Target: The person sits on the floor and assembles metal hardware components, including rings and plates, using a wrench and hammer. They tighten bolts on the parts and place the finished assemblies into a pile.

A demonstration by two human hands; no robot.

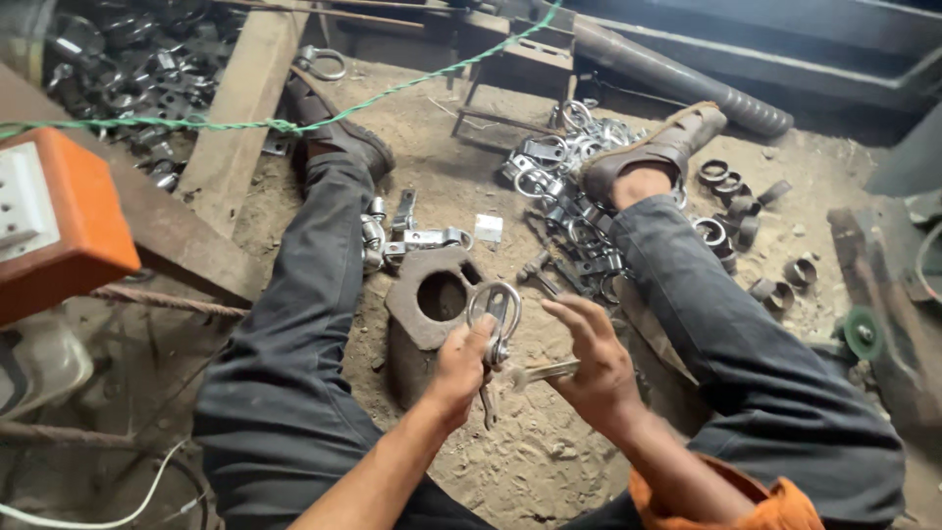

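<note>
two hands meet low centre, between the spread legs. left hand [459,365] is pinched shut on a metal ring clamp [494,319], holding it at the bolted lower end; ring loop stands upward, long axis near vertical, a thin tail of metal hanging below the fist. right hand [589,365] is just beside it on the right, fingers spread and curled toward the ring, not touching it as far as i can tell; a flat metal tool [540,373], maybe a spanner, lies across under its thumb, long axis horizontal, tip pointing at the clamp's bolt. whether the thumb actually grips it: cannot tell. so clamp lies left of the right hand, close.

outward: heavy steel block with round hole [429,306] sits on the dirt floor [530,461] just behind the left hand. heap of ring clamps [564,186] further up by the right shoe [655,149]. short pipe collars [751,236] scattered right. orange box [59,221] far left.
</note>
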